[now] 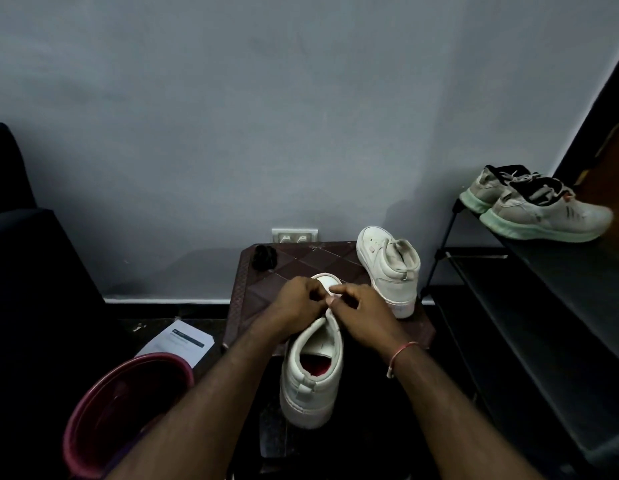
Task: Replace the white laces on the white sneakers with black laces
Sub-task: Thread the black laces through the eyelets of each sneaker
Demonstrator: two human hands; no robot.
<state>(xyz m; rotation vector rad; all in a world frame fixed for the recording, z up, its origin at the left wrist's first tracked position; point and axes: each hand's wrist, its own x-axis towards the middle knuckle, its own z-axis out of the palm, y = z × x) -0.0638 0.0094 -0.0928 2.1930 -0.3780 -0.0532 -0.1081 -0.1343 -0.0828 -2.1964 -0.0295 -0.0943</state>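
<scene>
Pinching sneaker (311, 375): left hand (297, 303), right hand (361, 315); paper (178, 342) print unreadable.

Plain grey wall (301, 116) behind, dimly lit, with a white socket plate (294, 235) low down. Just before it, a dark brown tabletop (266, 282) with diamond pattern. Dark floor (128, 337). At left a dark armchair (31, 254), a maroon bucket (152, 359), printed papers (183, 341). At right a black shelf rack (560, 265) carrying pale running shoes (543, 216).
</scene>
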